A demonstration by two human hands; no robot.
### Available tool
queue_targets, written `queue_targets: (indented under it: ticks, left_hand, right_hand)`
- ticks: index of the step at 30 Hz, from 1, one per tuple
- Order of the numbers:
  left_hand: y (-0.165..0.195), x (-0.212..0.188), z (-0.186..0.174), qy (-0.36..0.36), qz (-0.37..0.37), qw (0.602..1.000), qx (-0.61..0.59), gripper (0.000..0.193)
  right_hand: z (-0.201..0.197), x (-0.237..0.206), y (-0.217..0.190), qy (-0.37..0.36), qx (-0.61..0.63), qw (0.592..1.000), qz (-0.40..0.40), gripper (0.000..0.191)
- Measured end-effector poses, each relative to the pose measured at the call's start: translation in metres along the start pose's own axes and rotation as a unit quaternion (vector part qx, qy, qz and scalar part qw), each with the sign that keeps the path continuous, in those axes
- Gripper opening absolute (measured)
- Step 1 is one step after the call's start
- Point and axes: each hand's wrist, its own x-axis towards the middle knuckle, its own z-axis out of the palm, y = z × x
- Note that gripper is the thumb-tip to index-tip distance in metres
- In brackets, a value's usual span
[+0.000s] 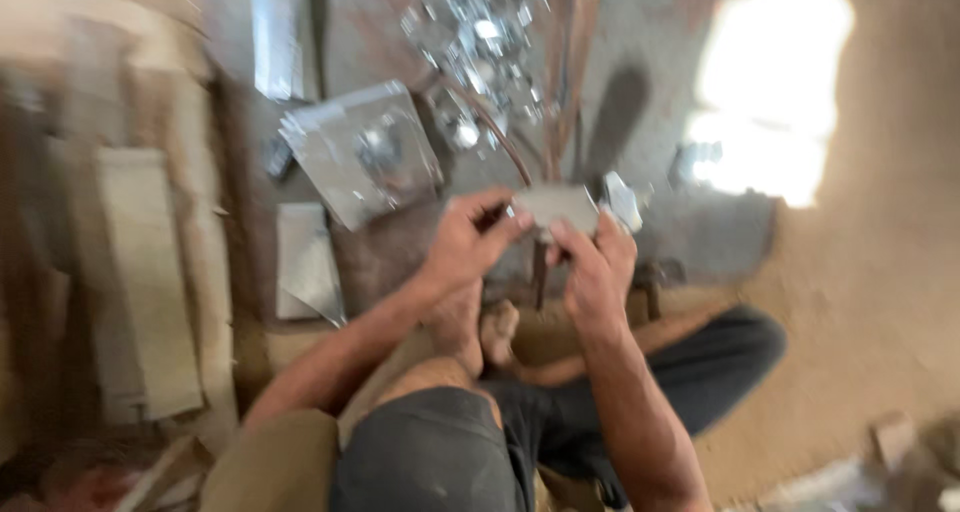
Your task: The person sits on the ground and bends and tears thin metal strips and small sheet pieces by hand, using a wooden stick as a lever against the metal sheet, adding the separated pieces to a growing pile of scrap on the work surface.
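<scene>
Motion blur smears everything, and sun glare whites out the floor [640,32] to the upper right of the small grey plate [556,208]. Left of that plate lie pale boards [150,272], then a shiny square metal sheet [362,152]; glinting metal scraps [480,42] sit above it. The left hand [466,244] and right hand [596,268] each grip the plate's edges, fingers pinched on it.
</scene>
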Motion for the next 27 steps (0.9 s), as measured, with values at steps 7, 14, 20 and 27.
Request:
queue_targets:
  ticks: [7,14,20,27]
  left_hand:
    - [0.007,0.009,0.004,0.020,0.043,0.999,0.002,0.016]
    - [0.049,0.143,-0.067,0.182,0.282,0.941,0.034,0.029]
    - [0.005,0.206,-0.050,0.146,0.189,0.970,-0.040,0.023]
    - [-0.018,0.179,-0.013,0.077,0.166,0.980,-0.078,0.027]
  right_hand:
    - [-0.020,0.009,0.020,-0.047,-0.002,0.999,-0.002,0.020]
    - [-0.027,-0.037,0.067,-0.081,-0.371,0.923,-0.070,0.086]
    - [-0.059,-0.099,0.066,-0.170,-0.223,0.959,0.047,0.034]
    - [-0.057,-0.092,0.085,-0.141,-0.141,0.970,0.140,0.029]
